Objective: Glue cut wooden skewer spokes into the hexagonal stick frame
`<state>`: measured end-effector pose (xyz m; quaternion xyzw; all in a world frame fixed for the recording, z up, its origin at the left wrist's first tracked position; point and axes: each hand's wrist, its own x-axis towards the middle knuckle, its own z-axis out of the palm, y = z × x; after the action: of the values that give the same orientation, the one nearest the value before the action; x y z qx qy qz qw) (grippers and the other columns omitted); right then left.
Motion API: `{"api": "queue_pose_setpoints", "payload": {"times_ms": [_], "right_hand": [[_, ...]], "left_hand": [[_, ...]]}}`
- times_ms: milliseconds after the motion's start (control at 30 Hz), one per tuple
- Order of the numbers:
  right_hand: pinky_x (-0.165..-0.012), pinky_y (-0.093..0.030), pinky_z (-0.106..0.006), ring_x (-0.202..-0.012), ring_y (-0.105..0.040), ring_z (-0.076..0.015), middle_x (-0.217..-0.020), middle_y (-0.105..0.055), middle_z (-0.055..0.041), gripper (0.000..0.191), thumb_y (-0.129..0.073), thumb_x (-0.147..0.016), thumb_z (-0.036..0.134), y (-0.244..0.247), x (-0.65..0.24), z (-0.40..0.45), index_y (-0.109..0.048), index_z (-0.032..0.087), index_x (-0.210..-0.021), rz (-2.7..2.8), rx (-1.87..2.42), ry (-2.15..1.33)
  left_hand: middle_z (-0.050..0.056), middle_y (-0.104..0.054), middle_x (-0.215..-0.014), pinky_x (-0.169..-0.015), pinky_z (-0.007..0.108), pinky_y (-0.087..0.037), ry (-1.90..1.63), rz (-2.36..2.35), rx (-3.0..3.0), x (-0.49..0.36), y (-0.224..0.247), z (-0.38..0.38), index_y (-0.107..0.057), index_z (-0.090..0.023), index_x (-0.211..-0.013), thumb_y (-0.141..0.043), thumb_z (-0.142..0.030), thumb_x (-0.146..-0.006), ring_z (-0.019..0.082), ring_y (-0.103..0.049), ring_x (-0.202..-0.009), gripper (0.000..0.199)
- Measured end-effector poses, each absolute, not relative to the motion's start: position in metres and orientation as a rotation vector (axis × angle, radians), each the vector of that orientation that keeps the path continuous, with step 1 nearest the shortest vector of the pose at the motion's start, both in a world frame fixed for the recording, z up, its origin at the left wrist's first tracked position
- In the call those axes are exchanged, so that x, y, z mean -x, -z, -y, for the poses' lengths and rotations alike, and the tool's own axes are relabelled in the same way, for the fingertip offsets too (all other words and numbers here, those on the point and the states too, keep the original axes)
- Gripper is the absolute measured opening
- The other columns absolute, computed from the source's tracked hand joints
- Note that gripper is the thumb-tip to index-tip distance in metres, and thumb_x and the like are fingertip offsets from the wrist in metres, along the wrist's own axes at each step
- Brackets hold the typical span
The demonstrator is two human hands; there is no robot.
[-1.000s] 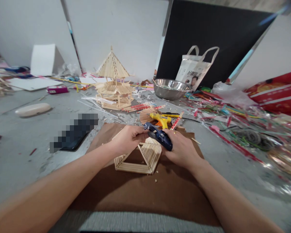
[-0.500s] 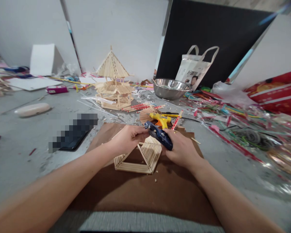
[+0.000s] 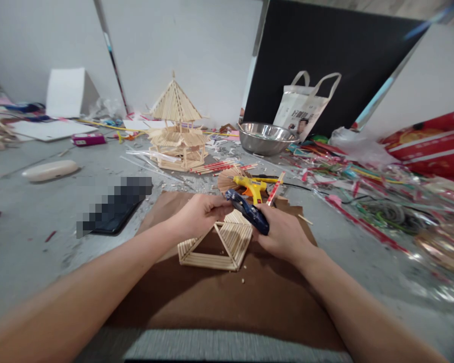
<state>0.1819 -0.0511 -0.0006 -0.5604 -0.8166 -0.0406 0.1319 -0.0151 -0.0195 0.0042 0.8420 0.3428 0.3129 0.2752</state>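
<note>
My right hand [image 3: 283,229] is closed round dark blue pliers [image 3: 251,214], whose tip points up and to the left. Close to that tip, the fingers of my left hand [image 3: 199,214] are pinched together; whatever they hold is too small or hidden to name. Below both hands, a six-sided frame of pale wooden sticks [image 3: 208,261] lies on a brown sheet [image 3: 227,307]. Stick panels fill some of its sides, and its middle is open. Just beyond the pliers rests a yellow glue gun [image 3: 255,187], beside a pleated round brown piece [image 3: 226,180].
A stick pavilion model [image 3: 177,131] stands at the back, with red-marked sticks [image 3: 215,166] near its base. Further right are a metal bowl [image 3: 267,138], a paper bag [image 3: 302,108] and tangled scraps [image 3: 386,201]. Left lie a dark phone [image 3: 117,217] and a white case [image 3: 51,171].
Almost nothing differs. Both hands and the pliers keep nearly the same place above the stick frame, with only a slight shift of the fingers.
</note>
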Motion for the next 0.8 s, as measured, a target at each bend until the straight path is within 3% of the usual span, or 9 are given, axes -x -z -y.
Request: {"api": "queue_pose_setpoints", "payload": {"times_ms": [400,800], "right_hand": [[-0.053,-0.029,-0.024,-0.064,-0.054,-0.0160,-0.073,-0.059,-0.0017,0.015,-0.044,-0.069,0.028,-0.0018,-0.1786,0.0532,-0.047,0.020,-0.081,2.384,1.712,0.104],[-0.051,-0.027,-0.024,-0.060,-0.054,-0.0157,-0.071,-0.060,-0.0030,0.017,-0.042,-0.070,0.032,0.0002,-0.1778,0.0524,-0.047,0.019,-0.079,2.400,1.776,0.176]], "left_hand": [[-0.002,-0.049,-0.057,-0.053,0.018,-0.036,-0.817,-0.967,-2.239,0.0145,-0.0013,0.0172,-0.059,-0.014,-0.080,-0.038,-0.030,-0.077,0.008,-0.042,-0.054,0.026],[-0.003,-0.051,-0.055,-0.052,0.018,-0.037,-0.825,-0.998,-2.224,0.0131,-0.0006,0.0152,-0.058,-0.013,-0.071,-0.039,-0.029,-0.076,0.008,-0.045,-0.054,0.025]]}}
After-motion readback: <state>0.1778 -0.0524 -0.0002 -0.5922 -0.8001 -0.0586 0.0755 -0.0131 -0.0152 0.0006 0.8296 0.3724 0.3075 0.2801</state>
